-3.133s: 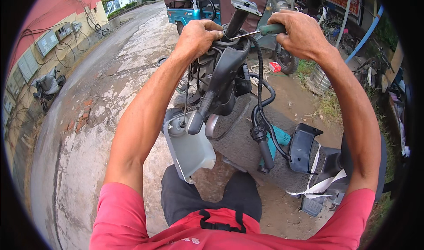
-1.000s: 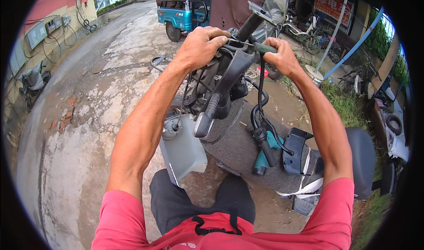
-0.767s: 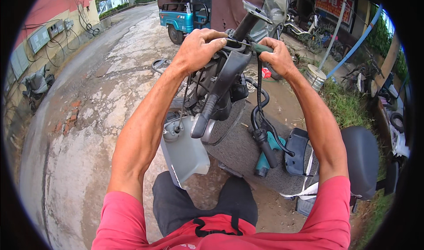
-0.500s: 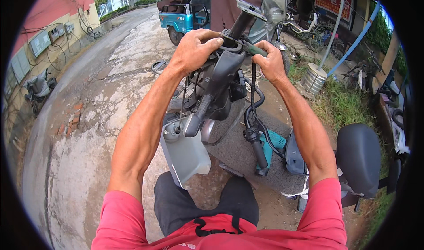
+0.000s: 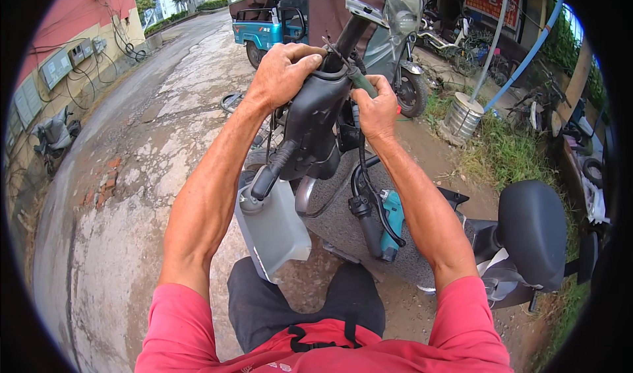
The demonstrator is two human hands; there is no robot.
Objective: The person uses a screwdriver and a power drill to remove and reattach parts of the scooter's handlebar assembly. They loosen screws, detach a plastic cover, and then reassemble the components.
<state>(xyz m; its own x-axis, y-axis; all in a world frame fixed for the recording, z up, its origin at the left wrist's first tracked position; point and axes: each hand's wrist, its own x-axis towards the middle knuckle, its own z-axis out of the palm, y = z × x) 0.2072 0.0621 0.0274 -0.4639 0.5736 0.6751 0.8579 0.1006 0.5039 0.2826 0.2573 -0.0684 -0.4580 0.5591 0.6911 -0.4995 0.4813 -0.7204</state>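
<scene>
An electric scooter with its front taken apart stands before me; its black steering stem (image 5: 351, 35) rises out of a black plastic column cover (image 5: 315, 112). At the cover's top rim my left hand (image 5: 285, 76) grips with curled fingers, thumb on the near side. My right hand (image 5: 377, 109) closes round a green-handled screwdriver (image 5: 360, 79), its thin metal shaft slanting up and left against the stem. A small red bit shows beside that hand. A handlebar grip (image 5: 370, 234) hangs on cables over the deck, next to a teal tool (image 5: 393, 216).
A pale grey plastic panel (image 5: 280, 231) stands near my knees. The scooter's black seat (image 5: 533, 234) is at right. Beyond are a blue cargo tricycle (image 5: 267, 33), a metal bucket (image 5: 463, 117) with poles, and broken bricks (image 5: 105, 185) on the ground.
My right hand has moved left and down, and the screwdriver has swung steeper, its shaft now pointing up. The column cover has tilted slightly; my left hand keeps its hold.
</scene>
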